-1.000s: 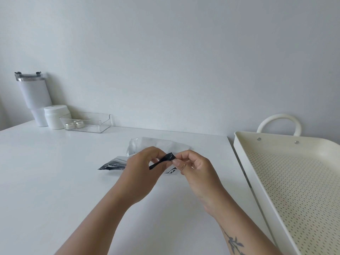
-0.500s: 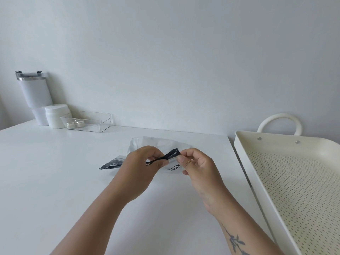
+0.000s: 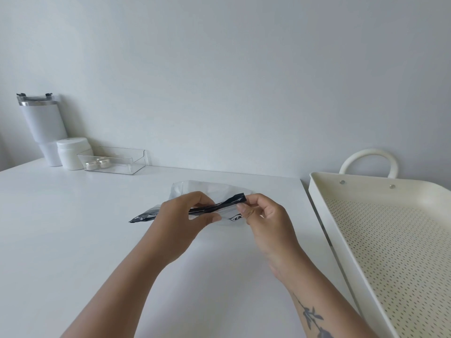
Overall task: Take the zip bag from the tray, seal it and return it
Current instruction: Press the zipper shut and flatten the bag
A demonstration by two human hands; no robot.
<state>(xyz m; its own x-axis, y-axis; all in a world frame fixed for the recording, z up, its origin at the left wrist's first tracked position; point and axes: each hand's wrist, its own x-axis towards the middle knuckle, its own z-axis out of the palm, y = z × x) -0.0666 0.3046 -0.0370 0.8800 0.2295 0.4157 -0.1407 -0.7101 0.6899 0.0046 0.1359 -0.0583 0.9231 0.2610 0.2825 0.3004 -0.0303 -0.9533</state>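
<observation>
The zip bag (image 3: 227, 203), clear plastic with a black strip along its top edge, is held just above the white table (image 3: 73, 240) at the centre. My left hand (image 3: 180, 215) pinches the black strip near its middle between thumb and fingers. My right hand (image 3: 263, 213) pinches the strip's right end. The bag's left tip sticks out past my left hand, and its clear body lies behind both hands. The cream perforated tray (image 3: 324, 191) with a loop handle sits at the right, holding nothing that I can see.
At the back left stand a white tumbler (image 3: 44, 128), a white jar (image 3: 73, 152) and a clear plastic bin (image 3: 117, 159) with two small round items. The wall runs along the table's far edge. The tray lies beyond the table's right edge.
My hands have drawn apart along the black strip: the right hand slid right to its end while the left stayed near the middle. More of the strip now shows between them.
</observation>
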